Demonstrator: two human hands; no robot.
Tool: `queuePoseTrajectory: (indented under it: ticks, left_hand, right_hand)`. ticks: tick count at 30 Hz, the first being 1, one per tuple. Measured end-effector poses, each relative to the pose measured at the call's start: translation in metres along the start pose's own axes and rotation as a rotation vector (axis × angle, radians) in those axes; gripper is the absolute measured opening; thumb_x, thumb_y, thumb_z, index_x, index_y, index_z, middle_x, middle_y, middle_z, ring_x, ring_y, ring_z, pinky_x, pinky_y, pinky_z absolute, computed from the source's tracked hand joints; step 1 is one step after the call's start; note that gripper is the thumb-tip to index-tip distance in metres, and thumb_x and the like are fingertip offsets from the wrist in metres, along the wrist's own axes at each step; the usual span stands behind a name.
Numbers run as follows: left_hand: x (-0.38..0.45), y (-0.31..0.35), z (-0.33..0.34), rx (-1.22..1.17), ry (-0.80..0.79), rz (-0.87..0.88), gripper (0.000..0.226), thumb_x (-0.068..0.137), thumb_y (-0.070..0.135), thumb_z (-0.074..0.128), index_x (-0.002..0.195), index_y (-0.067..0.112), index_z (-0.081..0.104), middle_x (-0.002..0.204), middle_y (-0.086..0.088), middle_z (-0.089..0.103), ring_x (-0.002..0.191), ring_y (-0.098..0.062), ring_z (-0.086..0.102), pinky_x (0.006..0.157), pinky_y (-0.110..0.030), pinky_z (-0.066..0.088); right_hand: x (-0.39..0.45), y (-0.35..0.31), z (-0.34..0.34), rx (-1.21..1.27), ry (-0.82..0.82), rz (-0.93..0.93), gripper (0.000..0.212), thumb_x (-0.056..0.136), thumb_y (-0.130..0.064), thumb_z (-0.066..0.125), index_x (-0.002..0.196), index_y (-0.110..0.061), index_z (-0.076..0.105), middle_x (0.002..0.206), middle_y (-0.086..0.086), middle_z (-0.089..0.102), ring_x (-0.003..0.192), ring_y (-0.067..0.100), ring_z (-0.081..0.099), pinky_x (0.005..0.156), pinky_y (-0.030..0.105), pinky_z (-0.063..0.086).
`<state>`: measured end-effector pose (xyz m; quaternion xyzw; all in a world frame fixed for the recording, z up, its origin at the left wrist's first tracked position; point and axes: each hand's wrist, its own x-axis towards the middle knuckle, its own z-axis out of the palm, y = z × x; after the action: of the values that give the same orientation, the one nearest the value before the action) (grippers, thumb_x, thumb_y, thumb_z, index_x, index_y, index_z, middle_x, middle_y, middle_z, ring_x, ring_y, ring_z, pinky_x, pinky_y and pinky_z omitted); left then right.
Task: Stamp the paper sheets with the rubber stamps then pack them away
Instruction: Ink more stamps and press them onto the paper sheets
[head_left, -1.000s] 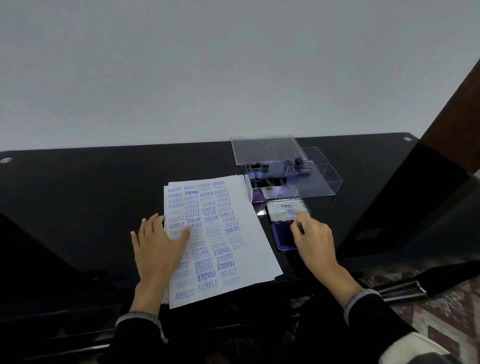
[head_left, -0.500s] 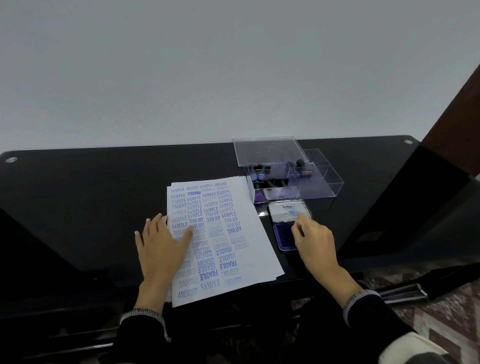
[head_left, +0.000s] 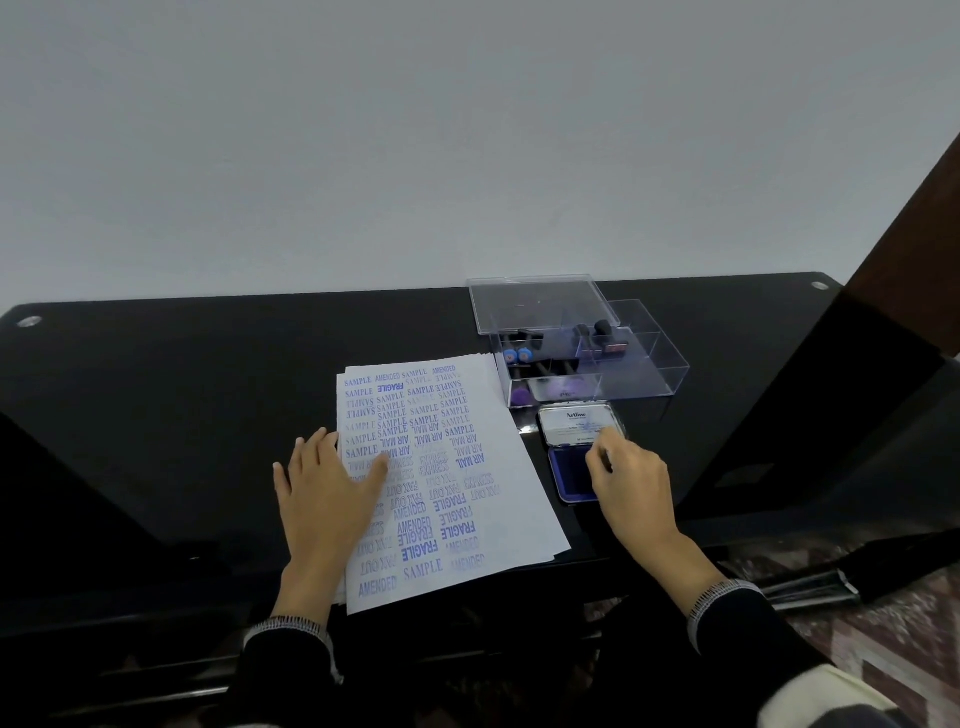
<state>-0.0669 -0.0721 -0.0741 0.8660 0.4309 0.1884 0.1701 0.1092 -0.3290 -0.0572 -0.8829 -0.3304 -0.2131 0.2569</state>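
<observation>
A stack of white paper sheets (head_left: 462, 467) covered in blue stamp prints lies on the black table (head_left: 182, 389). My left hand (head_left: 327, 493) rests flat on the stack's left edge, fingers straight. To the right sits an open ink pad (head_left: 569, 475) with its lid (head_left: 576, 423) folded back. My right hand (head_left: 634, 488) hovers over the blue pad with curled fingers, pinching a small dark stamp (head_left: 605, 458) that is mostly hidden. More rubber stamps (head_left: 602, 331) lie in a clear plastic box (head_left: 644, 379) behind the pad.
The box's clear lid (head_left: 535, 304) leans on its back left corner. A dark wooden panel (head_left: 914, 249) rises at the right. The table's front edge runs just below the paper, with patterned floor (head_left: 883, 639) at the lower right.
My right hand's fingers have drawn back slightly from the ink pad's lid and curled over the blue pad. The left hand stays flat on the paper.
</observation>
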Motion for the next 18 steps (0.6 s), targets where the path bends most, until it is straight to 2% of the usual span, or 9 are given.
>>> queuePoseTrajectory:
  ticks: [5,7,12,18]
  left_hand:
    - [-0.0001,0.0007,-0.0004,-0.001,0.004,0.000,0.079,0.087,0.063,0.049,0.145,0.012,0.036,0.154,-0.004,0.031,0.147,-0.021,0.017,0.120,-0.046,0.004]
    - [-0.0002,0.0005,-0.0009,0.000,0.005,0.004,0.079,0.087,0.063,0.049,0.145,0.011,0.036,0.154,-0.004,0.031,0.147,-0.022,0.017,0.120,-0.046,0.005]
    - [0.0001,0.0003,-0.0009,0.004,-0.004,0.001,0.079,0.087,0.064,0.048,0.145,0.012,0.035,0.155,-0.003,0.030,0.147,-0.021,0.016,0.120,-0.046,0.004]
    - [0.0006,-0.0006,0.0004,0.007,0.013,0.003,0.078,0.087,0.063,0.049,0.144,0.011,0.037,0.154,-0.004,0.032,0.146,-0.021,0.018,0.120,-0.046,0.006]
  right_hand:
    - [-0.0011,-0.0074,-0.0017,-0.128,-0.037,-0.073,0.035,0.072,0.003,0.075,0.062,-0.011,0.045,0.046,-0.001,0.046,0.035,0.014,0.037,0.030,0.027,0.033]
    - [-0.0008,-0.0055,-0.0013,-0.092,-0.033,-0.049,0.035,0.074,0.003,0.073,0.062,-0.011,0.044,0.046,-0.001,0.044,0.035,0.014,0.035,0.032,0.028,0.033]
    - [-0.0007,0.0009,-0.0019,0.067,-0.028,0.064,0.028,0.086,-0.003,0.062,0.066,-0.011,0.044,0.050,0.001,0.047,0.041,0.021,0.048,0.040,0.038,0.044]
    - [-0.0009,-0.0002,-0.0016,0.098,-0.030,0.078,0.026,0.086,-0.002,0.060,0.066,-0.009,0.045,0.050,-0.002,0.043,0.040,0.019,0.044,0.040,0.035,0.039]
